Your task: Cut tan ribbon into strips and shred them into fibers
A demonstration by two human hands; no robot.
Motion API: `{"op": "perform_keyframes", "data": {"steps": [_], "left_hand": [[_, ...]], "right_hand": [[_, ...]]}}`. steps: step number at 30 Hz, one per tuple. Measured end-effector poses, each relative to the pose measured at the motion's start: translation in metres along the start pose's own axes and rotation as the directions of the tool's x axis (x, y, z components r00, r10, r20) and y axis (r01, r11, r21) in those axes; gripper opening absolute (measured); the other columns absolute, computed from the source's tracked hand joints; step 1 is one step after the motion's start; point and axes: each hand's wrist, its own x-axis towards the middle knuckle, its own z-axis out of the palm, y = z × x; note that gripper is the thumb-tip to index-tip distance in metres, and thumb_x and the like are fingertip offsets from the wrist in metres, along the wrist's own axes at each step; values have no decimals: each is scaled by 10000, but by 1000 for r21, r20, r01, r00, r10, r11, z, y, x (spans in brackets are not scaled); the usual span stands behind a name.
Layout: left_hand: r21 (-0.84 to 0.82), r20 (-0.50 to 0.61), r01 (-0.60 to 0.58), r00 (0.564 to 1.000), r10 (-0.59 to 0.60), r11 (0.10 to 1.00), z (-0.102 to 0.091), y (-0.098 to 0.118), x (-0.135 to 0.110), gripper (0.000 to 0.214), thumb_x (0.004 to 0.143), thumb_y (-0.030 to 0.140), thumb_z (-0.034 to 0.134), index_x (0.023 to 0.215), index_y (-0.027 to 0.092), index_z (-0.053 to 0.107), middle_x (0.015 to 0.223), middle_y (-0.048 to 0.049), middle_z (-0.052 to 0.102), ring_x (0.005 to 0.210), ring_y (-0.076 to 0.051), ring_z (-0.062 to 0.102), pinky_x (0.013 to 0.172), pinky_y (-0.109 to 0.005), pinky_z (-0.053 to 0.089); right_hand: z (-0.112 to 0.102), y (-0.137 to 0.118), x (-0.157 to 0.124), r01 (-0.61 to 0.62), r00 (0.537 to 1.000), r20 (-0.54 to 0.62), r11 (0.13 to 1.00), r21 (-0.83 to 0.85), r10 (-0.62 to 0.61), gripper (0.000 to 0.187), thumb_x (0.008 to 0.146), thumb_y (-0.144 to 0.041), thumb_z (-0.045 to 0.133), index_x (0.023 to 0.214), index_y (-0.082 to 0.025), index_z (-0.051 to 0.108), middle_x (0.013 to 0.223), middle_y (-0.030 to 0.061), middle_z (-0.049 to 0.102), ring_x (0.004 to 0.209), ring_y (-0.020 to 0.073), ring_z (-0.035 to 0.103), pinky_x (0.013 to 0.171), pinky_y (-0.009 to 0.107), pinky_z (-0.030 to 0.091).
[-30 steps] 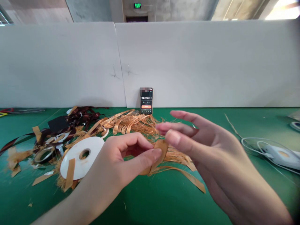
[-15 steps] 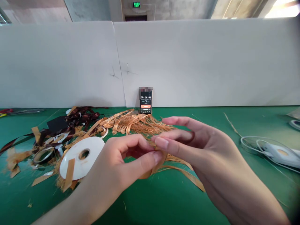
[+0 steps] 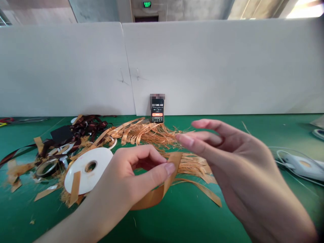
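Over green table (image 3: 162,222), low and mid-view: pinching ribbon (image 3: 154,198) between thumb and forefinger of left hand (image 3: 126,179), other fingers curled under, top end poking up past the thumb, long end sagging toward the cloth. With right hand (image 3: 227,155) open and empty, fingers loosely stretched, tips near that top end but apart from it. Could well lose the ribbon from so light a one-handed pinch, going by its slick look; could also snag it in the frayed threads (image 3: 152,133) just behind, or pull more strands loose at its edge if tugged askew. Might knock the spool (image 3: 88,167) lying flat just left of the left hand. Farther left, noting dark ribbon (image 3: 87,125) tangled among orange scraps, plus a tape ring (image 3: 47,167); at right, well apart, a white device (image 3: 301,164) with cable. At the back, seeing a phone (image 3: 157,109) propped upright against white partition (image 3: 215,67), showing a timer. Beyond that, glimpsing bare concrete walls and a green exit sign (image 3: 146,4) above a dark doorway.
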Motion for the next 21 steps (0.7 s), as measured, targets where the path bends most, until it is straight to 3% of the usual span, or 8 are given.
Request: {"op": "perform_keyframes", "data": {"steps": [2,4,7,10,12,16,18,21], "left_hand": [[4,3,23,1000,-23,1000,-1,1,-1,263,795,337,675,597,183,595,590,32,578,580,-100,508,541,-193,405],[-23,-3,45,999,-45,999,0,1,-1,249,791,332,678,605,184,602,595,30,586,581,-99,513,528,-189,396],[-95,-43,50,998,-55,994,4,0,-2,223,759,341,699,616,185,629,601,18,599,586,-112,531,515,-197,401],[-142,-64,47,996,-57,989,7,1,-4,223,733,349,714,605,186,632,583,16,595,584,-122,536,527,-211,416],[-133,-56,57,996,-64,990,7,2,-4,217,740,322,709,594,186,621,573,20,592,586,-119,535,536,-211,412],[-77,-28,71,997,-74,995,5,1,-3,225,771,320,691,608,186,613,587,26,588,579,-107,521,524,-202,392],[-57,-10,57,998,-57,997,3,-1,-1,221,775,331,688,625,186,612,605,26,587,588,-109,521,534,-206,397],[-49,-7,5,1000,-5,999,1,-5,1,208,784,338,671,647,187,632,640,15,608,640,-129,550,584,-223,424]], "right_hand": [[-3,0,2,79,991,-105,997,8,-77,303,643,-233,851,878,-263,663,755,-34,770,794,153,738,698,178,588],[-4,-1,4,93,987,-131,996,7,-91,328,665,-289,838,938,-272,657,822,-17,778,860,172,735,728,198,593],[0,-2,4,-13,999,29,999,-30,14,420,649,-288,843,1017,-257,641,908,19,780,837,209,741,674,240,611],[2,-1,2,-124,974,184,990,-61,133,420,625,-211,852,992,-225,648,778,7,775,698,198,742,610,241,609],[0,0,2,-83,984,155,996,-32,87,360,644,-200,842,954,-226,662,704,-20,760,684,168,737,627,208,599],[-4,-1,3,65,997,-39,998,-12,-65,360,666,-239,836,977,-265,657,798,-23,775,815,149,736,688,164,581],[-4,-3,3,26,1000,-15,999,-34,-26,432,635,-243,852,1011,-264,640,859,0,779,811,176,739,654,189,592],[0,-4,1,-98,987,116,992,-80,107,482,592,-207,862,1014,-238,630,839,19,776,733,207,742,608,244,605]]}}
